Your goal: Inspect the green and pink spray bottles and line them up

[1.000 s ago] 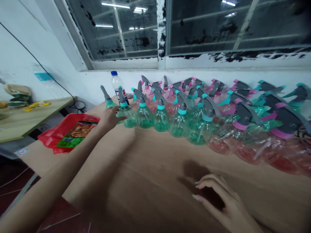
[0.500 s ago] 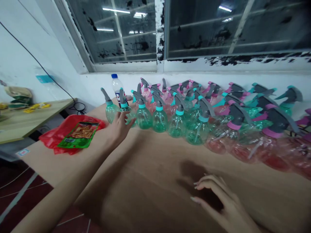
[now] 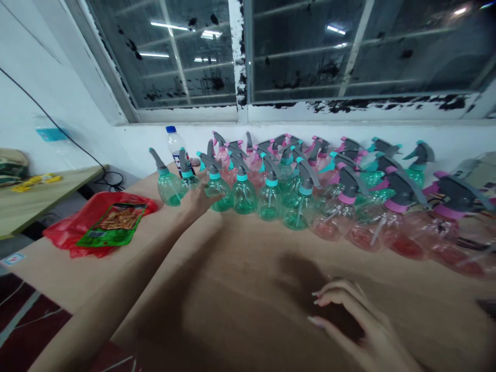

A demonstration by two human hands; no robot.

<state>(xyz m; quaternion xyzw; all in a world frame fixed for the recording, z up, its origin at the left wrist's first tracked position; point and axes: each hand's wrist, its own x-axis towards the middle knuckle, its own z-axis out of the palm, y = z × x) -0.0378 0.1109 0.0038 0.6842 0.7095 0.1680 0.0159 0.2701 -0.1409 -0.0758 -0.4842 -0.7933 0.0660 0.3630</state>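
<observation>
the green spray bottle (image 3: 220,202) nearest my left hand (image 3: 200,200) stands upright on the bench (image 3: 240,289), just off the middle of my view toward nine o'clock, with a turquoise collar and a grey trigger head. i see my left hand in front of it, thumb and fingertips parted by a moderate gap; i can't tell whether they touch its side. at ten o'clock from that hand, another green bottle (image 3: 188,182) is partly hidden behind the fingers, and a third green bottle (image 3: 169,189) stands at its far side.

from the nearest bottle toward three o'clock, the front row runs on with more green bottles, then pink bottles (image 3: 333,221) with pink collars; pink and green ones mix behind them, toward one and two o'clock. a drink bottle (image 3: 176,149) with a blue cap is at ten o'clock, behind the row's end.

my right hand (image 3: 351,313) is between four and five o'clock, empty above bare wood, fingers curled and thumb well apart in a wide c shape.

near nine o'clock a red plastic bag (image 3: 64,232) lies under a green snack packet (image 3: 116,223). farther out is a side table (image 3: 73,178) with yellow items (image 3: 36,182). the window (image 3: 310,57) fills twelve o'clock.
</observation>
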